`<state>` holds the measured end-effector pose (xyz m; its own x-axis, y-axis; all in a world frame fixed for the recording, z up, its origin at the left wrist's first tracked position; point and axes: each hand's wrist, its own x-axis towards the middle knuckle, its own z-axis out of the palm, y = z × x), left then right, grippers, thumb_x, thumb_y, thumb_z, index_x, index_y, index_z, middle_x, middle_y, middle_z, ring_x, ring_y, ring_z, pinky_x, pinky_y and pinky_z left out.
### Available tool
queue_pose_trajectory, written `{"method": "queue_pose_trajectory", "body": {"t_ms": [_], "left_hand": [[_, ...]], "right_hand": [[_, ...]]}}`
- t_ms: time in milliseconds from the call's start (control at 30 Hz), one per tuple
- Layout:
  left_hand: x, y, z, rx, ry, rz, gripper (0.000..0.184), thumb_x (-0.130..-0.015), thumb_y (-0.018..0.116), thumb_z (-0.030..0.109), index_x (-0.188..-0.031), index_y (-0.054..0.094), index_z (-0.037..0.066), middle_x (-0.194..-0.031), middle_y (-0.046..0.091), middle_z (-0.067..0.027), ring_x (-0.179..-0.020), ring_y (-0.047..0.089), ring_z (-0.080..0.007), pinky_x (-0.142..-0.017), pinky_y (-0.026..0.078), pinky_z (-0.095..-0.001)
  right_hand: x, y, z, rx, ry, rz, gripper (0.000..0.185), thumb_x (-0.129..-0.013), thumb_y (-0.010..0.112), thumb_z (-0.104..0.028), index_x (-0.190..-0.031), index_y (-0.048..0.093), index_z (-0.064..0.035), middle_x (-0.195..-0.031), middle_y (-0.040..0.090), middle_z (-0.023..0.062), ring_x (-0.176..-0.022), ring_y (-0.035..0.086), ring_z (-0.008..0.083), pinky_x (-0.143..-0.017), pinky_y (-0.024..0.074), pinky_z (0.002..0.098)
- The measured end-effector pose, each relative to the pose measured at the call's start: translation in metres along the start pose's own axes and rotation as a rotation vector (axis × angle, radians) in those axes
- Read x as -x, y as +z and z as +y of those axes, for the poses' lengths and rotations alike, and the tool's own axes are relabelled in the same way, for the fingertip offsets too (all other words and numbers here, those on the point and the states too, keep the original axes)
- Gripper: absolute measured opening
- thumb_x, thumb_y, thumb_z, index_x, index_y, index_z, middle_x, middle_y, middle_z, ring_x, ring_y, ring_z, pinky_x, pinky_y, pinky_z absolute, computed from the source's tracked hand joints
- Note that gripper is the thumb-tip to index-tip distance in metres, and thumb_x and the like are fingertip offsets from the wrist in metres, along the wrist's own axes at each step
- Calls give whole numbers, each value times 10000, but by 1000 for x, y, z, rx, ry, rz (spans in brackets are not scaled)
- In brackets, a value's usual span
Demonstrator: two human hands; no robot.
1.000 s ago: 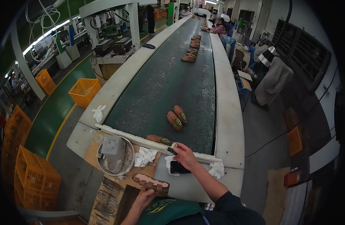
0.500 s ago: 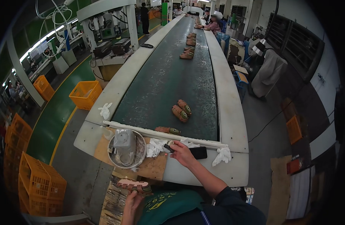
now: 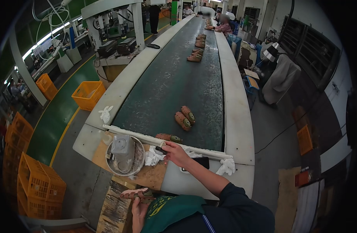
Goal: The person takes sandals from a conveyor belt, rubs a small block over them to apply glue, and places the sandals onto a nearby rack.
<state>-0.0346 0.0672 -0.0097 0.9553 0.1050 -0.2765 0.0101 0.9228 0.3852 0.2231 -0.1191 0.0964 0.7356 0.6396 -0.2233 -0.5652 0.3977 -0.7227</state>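
My left hand (image 3: 138, 211), low in front of the apron, is closed round a brownish-pink shoe (image 3: 136, 193), its sole side turned up. Above the bench end of the conveyor, my right hand (image 3: 176, 154) pinches a small dark tool with a pale end (image 3: 160, 149); its exact kind is too small to make out. Left of that hand, a round basin (image 3: 141, 167) holds a cloudy plastic container (image 3: 123, 146). Crumpled white cloth (image 3: 152, 157) lies between basin and hand. Just beyond the white bar (image 3: 139, 136), a single shoe (image 3: 168, 137) rests on the belt.
A pair of shoes (image 3: 185, 117) sits on the green conveyor belt (image 3: 155, 93), with several more farther up. A black phone-like object (image 3: 200, 162) and a white glove (image 3: 226, 167) lie at right. Orange crates (image 3: 40, 186) stand left. A person (image 3: 224, 26) works at the far right side.
My right hand has moved slightly left and up with the small tool. The pair on the belt appears a little nearer. My left hand still holds the shoe; the view has shifted slightly.
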Motion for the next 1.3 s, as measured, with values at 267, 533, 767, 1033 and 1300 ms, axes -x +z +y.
{"method": "queue_pose_trajectory", "body": {"t_ms": [267,533,767,1033,1300], "left_hand": [[7,14,-2,-108,-57,104,615,-756,681,249,-1278,404,78,-1224,510,-111,-1136,484,-299,-946,388,-494],[-10,21,-8,-154,-124,192,554,-741,670,140,-1233,423,79,-1187,523,-127,-1078,525,-295,-920,420,-479],[-45,38,-26,-437,-120,177,530,-682,690,23,-1153,448,8,-1086,561,-105,-995,559,-248,-880,455,-410],[-106,35,-34,-916,-416,-106,383,-723,710,70,-1056,534,0,-945,629,-70,-840,604,-147,-766,488,-291],[-126,28,-39,-953,-439,-56,430,-722,721,113,-1086,533,-16,-957,635,-81,-838,606,-136,-750,487,-285]], "right_hand": [[5,-34,30,-79,49,59,204,-879,554,-166,-1067,523,-93,-941,575,-2,-774,564,116,-645,497,303],[18,-47,21,-179,71,120,220,-877,566,-182,-1084,514,-128,-966,584,-25,-795,553,97,-642,456,279],[25,-93,29,-237,69,216,193,-880,564,-174,-1064,519,-137,-923,597,-26,-758,562,106,-644,451,282],[32,-121,2,-296,12,300,186,-876,567,-156,-1056,522,-137,-931,609,-7,-831,584,111,-652,457,281],[19,-137,-3,-329,-29,355,176,-871,570,-153,-1043,536,-142,-947,611,-9,-813,573,106,-662,450,277]]}}
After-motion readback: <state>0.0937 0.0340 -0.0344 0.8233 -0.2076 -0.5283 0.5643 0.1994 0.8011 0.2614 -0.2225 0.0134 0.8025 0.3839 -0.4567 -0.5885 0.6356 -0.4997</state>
